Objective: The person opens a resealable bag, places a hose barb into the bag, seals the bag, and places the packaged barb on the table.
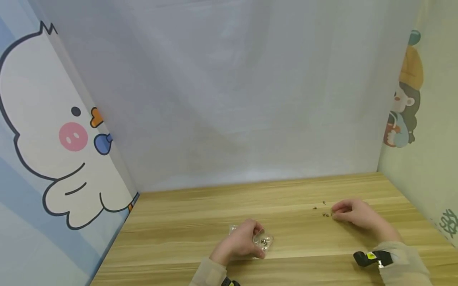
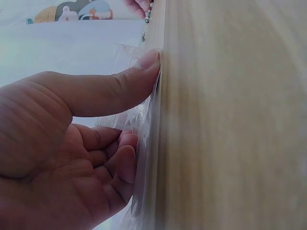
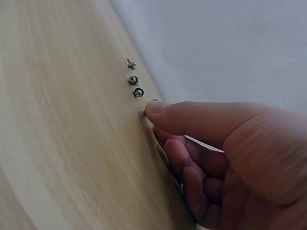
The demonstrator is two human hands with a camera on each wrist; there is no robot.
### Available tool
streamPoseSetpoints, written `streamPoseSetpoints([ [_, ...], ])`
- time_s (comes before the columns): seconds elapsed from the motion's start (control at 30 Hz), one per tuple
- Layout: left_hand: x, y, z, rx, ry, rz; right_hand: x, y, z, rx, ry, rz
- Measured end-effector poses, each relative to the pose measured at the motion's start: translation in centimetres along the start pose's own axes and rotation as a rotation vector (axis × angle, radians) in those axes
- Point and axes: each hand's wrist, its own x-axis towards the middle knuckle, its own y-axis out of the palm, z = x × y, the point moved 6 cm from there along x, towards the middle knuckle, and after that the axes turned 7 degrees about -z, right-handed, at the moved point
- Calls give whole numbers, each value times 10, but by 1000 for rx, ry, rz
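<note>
1. The left hand (image 1: 243, 239) grips a clear plastic bag (image 1: 268, 240), thumb on one side and curled fingers on the other. The bag lies on the wooden tabletop (image 1: 171, 234), roughly midway between its left and right edges.
2. The right hand (image 1: 358, 214), well apart from the left, reaches to small metal parts (image 3: 138, 92) nearer the far right corner. Its thumb and fingers bend close to one; whether they pinch it, I cannot tell.
3. A part could slip or roll toward the far edge, because it is tiny and the fingertips get little purchase.
4. Bagged pieces (image 1: 264, 241) could spill if the bag's mouth is open and tips; its mouth is unclear.
5. Count: two hands, one bag, seemingly five loose parts, one at the right fingertips. The bag shows at least two pieces; overlap prevents an exact figure.
</note>
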Motion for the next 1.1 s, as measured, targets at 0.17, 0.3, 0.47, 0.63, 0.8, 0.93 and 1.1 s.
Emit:
streamPoseSetpoints([
  [0.17, 0, 0, 0, 5, 6, -6, 1, 5, -2, 2, 13, -5],
  [0.3, 1, -1, 1, 11, 9, -9, 2, 6, 0, -13, 12, -16],
  [0.47, 1, -1, 3, 6, -2, -7, 3, 7, 1, -53, 15, -27],
  [0.63, 1, 0, 2, 6, 0, -3, 1, 7, 4, -84, 11, -33],
  [0.8, 1, 0, 1, 26, 7, -7, 0, 5, 7, -102, 12, -33],
  [0.93, 1, 0, 1, 36, 14, -5, -1, 5, 7, -107, 6, -37],
  [1.1, 2, 2, 0, 29, 15, -2, -2, 4, 2, -101, -1, -40],
])
